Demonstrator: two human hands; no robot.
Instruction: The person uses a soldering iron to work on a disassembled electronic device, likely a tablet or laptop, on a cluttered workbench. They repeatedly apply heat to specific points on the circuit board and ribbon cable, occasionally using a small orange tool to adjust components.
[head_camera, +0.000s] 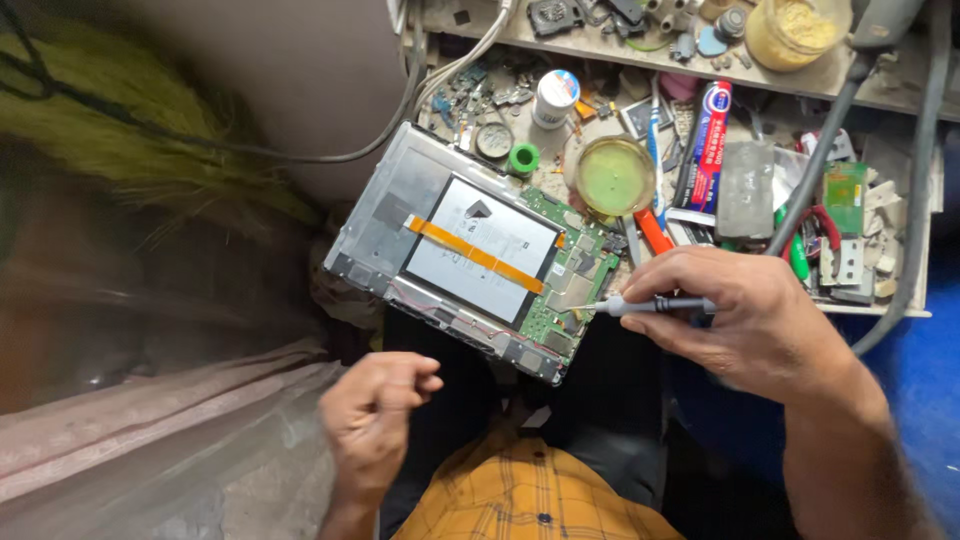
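An opened tablet lies back-up on my lap and the bench edge, showing a white battery crossed by an orange flat cable and a green circuit board. My right hand grips a thin grey screwdriver, its tip resting on the circuit board's right part. My left hand hovers below the tablet's near edge, fingers curled loosely, holding nothing that I can see.
The cluttered bench behind holds a round glass dish of green liquid, a red-and-blue tube, a white bottle, a jar of yellow powder, cables and small parts. A plastic sheet lies at my left.
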